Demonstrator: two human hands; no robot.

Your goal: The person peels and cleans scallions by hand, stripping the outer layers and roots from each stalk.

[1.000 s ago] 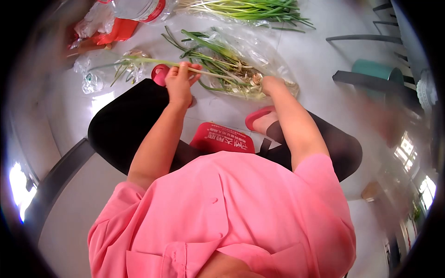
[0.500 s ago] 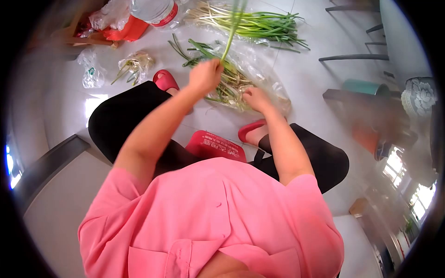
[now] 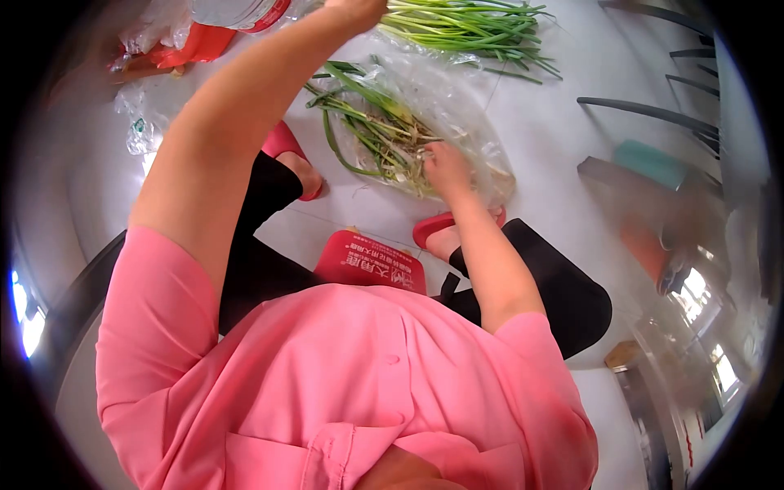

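Head view, left to right. Left hand (image 3: pixel 358 10): now stretched farther forward, at the upper edge; fingers cropped, grip cannot be told. Loose green onions (image 3: pixel 377 135): on clear plastic bag (image 3: pixel 467 104). Right hand (image 3: pixel 447 170): still at their root ends, fingers curled, hold uncertain. Neat onion bundle (image 3: pixel 478 31): beyond the bag; work apparently shifts toward it.

Left arm (image 3: pixel 220 135) was extended far forward, left hand (image 3: pixel 357 10) partly cropped, grip unclear, right arm (image 3: pixel 496 249) extended too, right hand (image 3: pixel 448 170) loosely curled
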